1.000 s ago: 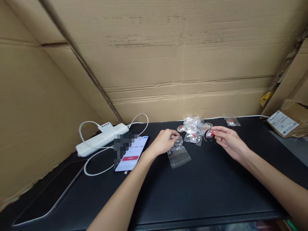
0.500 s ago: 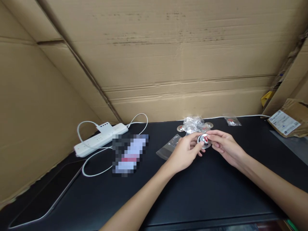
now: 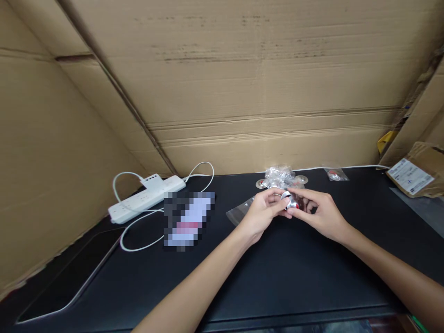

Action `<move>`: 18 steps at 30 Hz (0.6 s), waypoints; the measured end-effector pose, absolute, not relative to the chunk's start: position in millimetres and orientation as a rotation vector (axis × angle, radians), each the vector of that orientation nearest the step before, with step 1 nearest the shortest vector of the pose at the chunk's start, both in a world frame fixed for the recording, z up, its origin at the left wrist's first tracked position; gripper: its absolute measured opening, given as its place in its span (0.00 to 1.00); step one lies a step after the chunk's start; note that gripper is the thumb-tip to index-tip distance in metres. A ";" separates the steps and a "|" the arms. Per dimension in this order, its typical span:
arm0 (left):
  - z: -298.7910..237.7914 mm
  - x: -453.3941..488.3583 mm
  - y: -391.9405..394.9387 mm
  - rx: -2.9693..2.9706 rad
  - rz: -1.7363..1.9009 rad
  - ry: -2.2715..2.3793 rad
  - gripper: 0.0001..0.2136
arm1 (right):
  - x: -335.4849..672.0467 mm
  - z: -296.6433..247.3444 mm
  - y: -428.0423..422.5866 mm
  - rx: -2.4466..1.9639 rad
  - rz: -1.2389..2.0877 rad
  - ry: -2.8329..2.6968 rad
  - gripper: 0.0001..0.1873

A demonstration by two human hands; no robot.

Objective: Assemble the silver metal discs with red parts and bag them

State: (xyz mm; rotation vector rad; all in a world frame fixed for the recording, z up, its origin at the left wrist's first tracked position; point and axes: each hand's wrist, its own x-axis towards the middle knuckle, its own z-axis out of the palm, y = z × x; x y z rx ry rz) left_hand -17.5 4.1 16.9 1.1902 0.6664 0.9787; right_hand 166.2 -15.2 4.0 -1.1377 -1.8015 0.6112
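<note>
Between my two hands is a small shiny silver round piece with a red mark [image 3: 292,202]; its exact kind does not show. My left hand [image 3: 263,210] pinches its left side between thumb and fingers. On the other side, my right hand [image 3: 319,212] grips its right edge with the thumb below and fingertips on top. Just behind the hands lies a heap of crumpled clear plastic wrappers [image 3: 279,175], flanked by a round disc with a red centre [image 3: 261,183] and another round disc [image 3: 301,179]. A flat clear plastic bag [image 3: 239,212] rests partly behind my left hand.
A white power strip [image 3: 147,199] with looping white cables stands at the left, near a pixelated object [image 3: 190,219] and a dark flat panel [image 3: 69,277]. A small bagged item [image 3: 336,174] and a labelled brown package [image 3: 414,173] lie right. Cardboard walls [image 3: 243,92] enclose the black table [image 3: 277,286].
The round piece has turned in my fingers, from facing me to tilted sideways. My right hand has shifted its hold, its thumb now at the lower edge.
</note>
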 end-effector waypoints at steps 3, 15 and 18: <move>15.9 -18.1 5.1 1.184 0.988 0.660 0.15 | 171.1 2.1 -13.2 -1.139 0.640 -1.871 0.29; 14.0 -17.2 4.7 1.170 1.030 0.798 0.16 | 168.8 3.8 -18.1 -1.078 0.556 -2.002 0.31; 14.6 -17.7 5.3 1.188 1.044 0.778 0.16 | 168.6 3.4 -18.2 -1.057 0.588 -1.947 0.31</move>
